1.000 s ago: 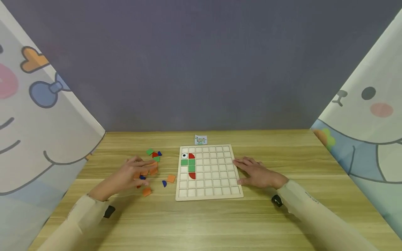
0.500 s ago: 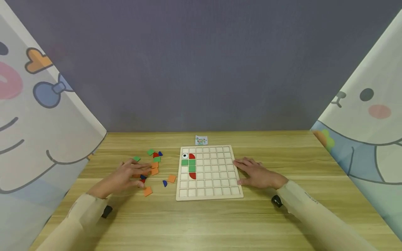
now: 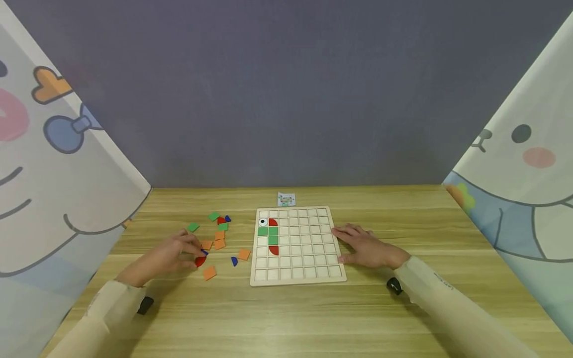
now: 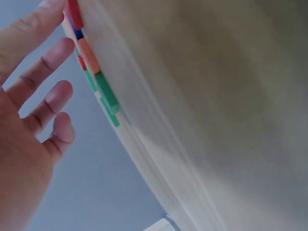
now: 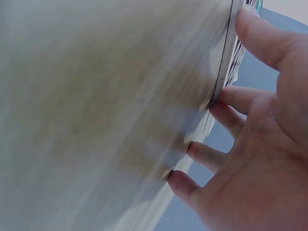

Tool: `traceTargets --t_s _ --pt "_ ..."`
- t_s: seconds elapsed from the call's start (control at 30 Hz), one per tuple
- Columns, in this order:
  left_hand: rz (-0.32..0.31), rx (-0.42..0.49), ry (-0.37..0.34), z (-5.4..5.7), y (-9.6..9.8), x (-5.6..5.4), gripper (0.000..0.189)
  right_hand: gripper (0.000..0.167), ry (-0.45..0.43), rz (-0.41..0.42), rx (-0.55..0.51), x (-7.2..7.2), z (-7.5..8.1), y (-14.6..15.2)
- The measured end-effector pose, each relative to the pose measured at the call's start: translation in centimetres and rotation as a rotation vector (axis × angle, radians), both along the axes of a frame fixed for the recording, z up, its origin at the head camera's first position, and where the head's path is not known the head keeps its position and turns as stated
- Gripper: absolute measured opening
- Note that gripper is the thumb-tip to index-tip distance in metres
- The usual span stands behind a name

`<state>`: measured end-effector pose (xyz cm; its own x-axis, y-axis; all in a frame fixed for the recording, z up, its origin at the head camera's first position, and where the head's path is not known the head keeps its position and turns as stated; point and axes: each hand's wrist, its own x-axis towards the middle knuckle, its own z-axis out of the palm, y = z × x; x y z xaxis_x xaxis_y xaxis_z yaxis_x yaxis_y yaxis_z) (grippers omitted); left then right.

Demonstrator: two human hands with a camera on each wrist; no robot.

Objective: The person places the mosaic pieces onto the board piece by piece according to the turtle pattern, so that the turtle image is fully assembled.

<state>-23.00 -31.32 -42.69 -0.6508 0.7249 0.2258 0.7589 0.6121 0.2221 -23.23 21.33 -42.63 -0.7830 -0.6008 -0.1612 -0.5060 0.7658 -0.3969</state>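
My left hand [image 3: 167, 254] is low over the surface [image 3: 286, 318], fingers bent to a narrow gap, tips at a rounded red piece [image 3: 200, 261]; whether they pinch it, I cannot tell. A blue piece [image 3: 204, 252] shows just beyond that red one. A green tile [image 3: 193, 227] lies apart on the far side of my hand; an orange tile [image 3: 209, 273] lies on the near side. Further right, a loose cluster of green, red, blue and orange pieces runs toward me. Next, a blue half-round [image 3: 235, 261] and an orange square [image 3: 243, 254] lie in the strip of surface before the grid board [image 3: 254, 268], the square close to its left edge. Coloured tiles occupy cells in the board's two left columns. A picture card [image 3: 286, 199] lies just beyond the far edge. My right hand [image 3: 367, 248] is spread wide, thumb and fingertips meeting the board's right edge. Surface extends beyond that hand and along the near edge.
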Motion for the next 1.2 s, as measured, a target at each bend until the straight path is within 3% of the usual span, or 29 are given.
traceTargets --t_s 0.53,0.83,1.2 --pt "-0.015 -0.065 -0.107 0.1 1.7 0.2 0.032 0.079 0.003 -0.006 -0.003 0.0 -0.1 0.1" --pt "0.025 -0.063 -0.196 0.3 2.0 0.1 0.024 0.079 0.015 -0.006 0.013 0.0 -0.1 0.1" --pt "0.102 -0.021 -0.243 0.5 2.3 0.3 0.017 0.080 0.017 -0.005 0.007 -0.1 -0.2 0.0"
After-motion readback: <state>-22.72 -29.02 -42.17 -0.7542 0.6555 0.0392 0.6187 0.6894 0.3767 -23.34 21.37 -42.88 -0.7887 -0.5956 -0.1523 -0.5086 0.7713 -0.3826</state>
